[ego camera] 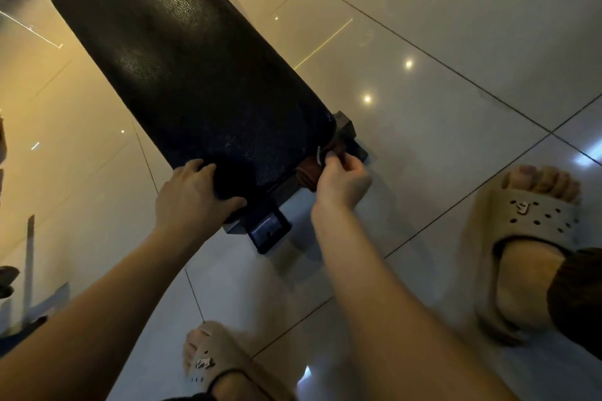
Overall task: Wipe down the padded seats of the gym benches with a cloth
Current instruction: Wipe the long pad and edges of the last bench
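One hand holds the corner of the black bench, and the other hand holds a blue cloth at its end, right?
Not quite. The cloth is reddish-brown, not blue. The head view shows the right hand pinching it at the end of the black bench pad, while the left hand holds the pad's near corner.

The setting is an indoor gym room. The main indicator is a long padded bench upholstered in black grained vinyl and mounted on a dark metal frame, whose foot rests directly on the floor. The floor consists of large, glossy, pale tiles with thin dark joints (a hard indoor finish). Its surface mirrors small round ceiling lights. At the left edge, grey metal bars of further equipment stand on the same floor; their type cannot be determined. The person wears open slide sandals.
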`<action>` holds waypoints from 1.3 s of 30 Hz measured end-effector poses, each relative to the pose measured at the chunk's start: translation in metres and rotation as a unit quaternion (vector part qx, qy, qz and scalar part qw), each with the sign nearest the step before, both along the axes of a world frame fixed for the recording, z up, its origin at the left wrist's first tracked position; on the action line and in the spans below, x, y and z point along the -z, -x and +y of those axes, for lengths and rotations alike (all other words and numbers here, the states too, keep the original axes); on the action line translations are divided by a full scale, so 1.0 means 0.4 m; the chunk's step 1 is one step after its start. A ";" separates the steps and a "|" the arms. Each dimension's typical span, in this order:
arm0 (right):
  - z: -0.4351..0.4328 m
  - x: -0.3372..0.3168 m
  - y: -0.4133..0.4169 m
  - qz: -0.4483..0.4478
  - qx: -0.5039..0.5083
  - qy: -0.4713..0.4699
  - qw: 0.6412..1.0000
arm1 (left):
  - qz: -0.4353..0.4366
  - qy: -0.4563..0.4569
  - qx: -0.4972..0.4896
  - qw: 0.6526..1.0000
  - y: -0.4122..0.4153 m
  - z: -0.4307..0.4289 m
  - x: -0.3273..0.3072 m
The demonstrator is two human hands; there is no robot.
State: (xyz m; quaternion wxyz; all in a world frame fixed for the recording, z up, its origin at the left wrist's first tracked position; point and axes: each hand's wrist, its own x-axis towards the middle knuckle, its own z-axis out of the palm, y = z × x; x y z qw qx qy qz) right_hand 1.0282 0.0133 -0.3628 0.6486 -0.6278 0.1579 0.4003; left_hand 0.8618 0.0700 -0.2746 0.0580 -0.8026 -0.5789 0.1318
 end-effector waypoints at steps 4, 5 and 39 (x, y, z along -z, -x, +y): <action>-0.026 0.014 0.154 0.075 -0.161 0.021 0.984 | -0.066 -0.002 0.001 0.998 -0.104 0.005 0.003; -0.033 0.007 0.175 0.097 -0.178 0.018 0.979 | -0.075 -0.002 0.010 0.997 -0.125 0.010 0.003; -0.059 0.033 -0.111 0.100 -0.415 -0.020 0.904 | 0.010 0.080 -0.148 0.986 -0.297 0.046 -0.010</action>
